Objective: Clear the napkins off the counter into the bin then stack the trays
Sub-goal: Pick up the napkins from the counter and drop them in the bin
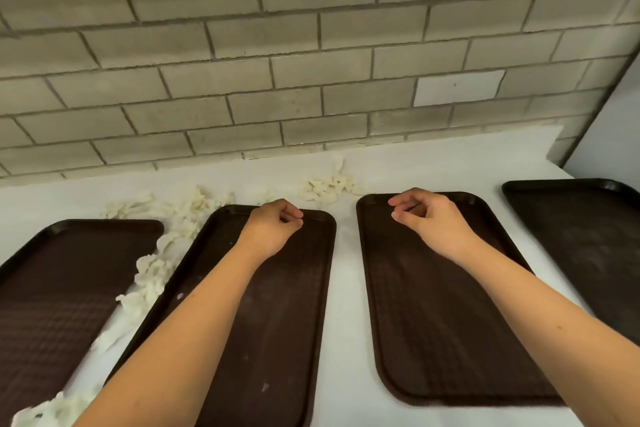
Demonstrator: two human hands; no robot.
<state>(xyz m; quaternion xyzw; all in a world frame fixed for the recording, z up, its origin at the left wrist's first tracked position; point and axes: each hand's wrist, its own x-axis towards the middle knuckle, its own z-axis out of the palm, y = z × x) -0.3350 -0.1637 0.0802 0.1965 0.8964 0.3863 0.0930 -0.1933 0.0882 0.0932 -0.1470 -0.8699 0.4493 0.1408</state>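
Observation:
Four dark brown trays lie side by side on a white counter (346,288): the far-left tray (52,288), the second tray (277,322), the third tray (443,322) and the far-right tray (588,236). Torn white napkins (152,274) trail between the two left trays. More napkins (329,189) lie behind the middle trays, and another clump (45,409) sits at the bottom left. My left hand (273,229) hovers over the second tray's far end, fingers curled tight, holding nothing. My right hand (426,218) hangs over the third tray's far end, fingers loosely curled and empty.
A grey brick wall (311,62) rises directly behind the counter. The counter ends at the right, past the far-right tray, where a pale wall (616,135) begins. No bin is in view.

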